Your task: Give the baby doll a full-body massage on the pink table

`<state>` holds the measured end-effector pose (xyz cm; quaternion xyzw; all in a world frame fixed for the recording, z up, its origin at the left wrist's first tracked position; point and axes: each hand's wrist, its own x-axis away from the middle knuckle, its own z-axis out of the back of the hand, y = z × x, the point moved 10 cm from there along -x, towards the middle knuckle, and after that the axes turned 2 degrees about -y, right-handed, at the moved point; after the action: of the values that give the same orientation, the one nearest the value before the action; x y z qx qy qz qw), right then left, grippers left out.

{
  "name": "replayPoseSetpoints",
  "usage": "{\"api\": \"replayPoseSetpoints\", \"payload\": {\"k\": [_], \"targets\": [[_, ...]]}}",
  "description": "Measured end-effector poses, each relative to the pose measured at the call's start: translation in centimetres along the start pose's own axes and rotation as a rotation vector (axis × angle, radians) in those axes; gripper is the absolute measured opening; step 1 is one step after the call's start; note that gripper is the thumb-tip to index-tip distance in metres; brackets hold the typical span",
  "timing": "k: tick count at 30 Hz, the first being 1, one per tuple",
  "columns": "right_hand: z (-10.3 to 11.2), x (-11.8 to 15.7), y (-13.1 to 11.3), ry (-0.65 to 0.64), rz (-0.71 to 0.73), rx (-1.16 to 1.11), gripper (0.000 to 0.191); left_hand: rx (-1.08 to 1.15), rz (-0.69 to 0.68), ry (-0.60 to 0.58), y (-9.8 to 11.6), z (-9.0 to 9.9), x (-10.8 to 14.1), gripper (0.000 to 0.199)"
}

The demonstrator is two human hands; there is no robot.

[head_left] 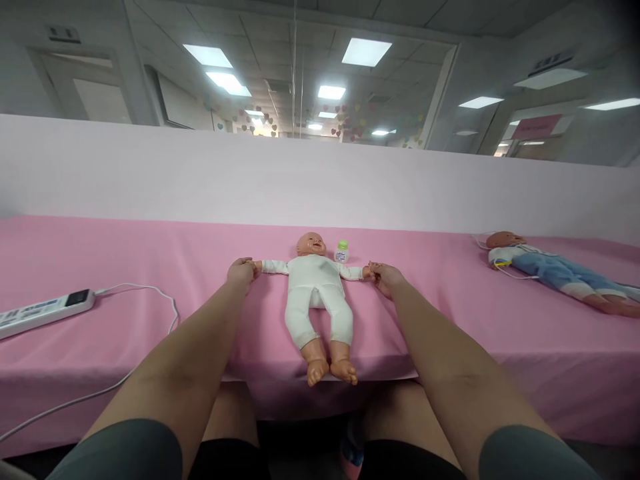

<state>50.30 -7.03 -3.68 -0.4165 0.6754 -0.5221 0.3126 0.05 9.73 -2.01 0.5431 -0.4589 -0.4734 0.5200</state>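
A baby doll point(316, 283) with a white cloth body lies on its back on the pink-covered table point(200, 250), its feet at the front edge. Both of its arms are stretched out sideways. My left hand point(242, 272) is closed around the doll's hand on the left of the view. On the other side, my right hand point(387, 278) grips the doll's other hand between thumb and fingers. Just beside the doll's head stands a small clear bottle point(341, 252) with a green cap, touched by neither hand.
A second doll point(555, 267) in blue trousers lies at the right, with thin tubing about it. To the left rests a white power strip point(45, 312), its cord point(167, 297) running over the front edge. A white partition point(250, 177) with glass above borders the back.
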Motion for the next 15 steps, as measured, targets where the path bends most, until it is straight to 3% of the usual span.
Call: {"api": "replayPoseSetpoints", "payload": {"k": [8, 15], "targets": [[0.3, 0.5, 0.0, 0.091, 0.111, 0.054, 0.031, 0.036, -0.113, 0.030, 0.4, 0.1, 1.5, 0.033], [1.3, 0.3, 0.3, 0.166, 0.115, 0.063, 0.025, 0.008, -0.108, -0.002, 0.2, 0.0, 1.3, 0.040]]}}
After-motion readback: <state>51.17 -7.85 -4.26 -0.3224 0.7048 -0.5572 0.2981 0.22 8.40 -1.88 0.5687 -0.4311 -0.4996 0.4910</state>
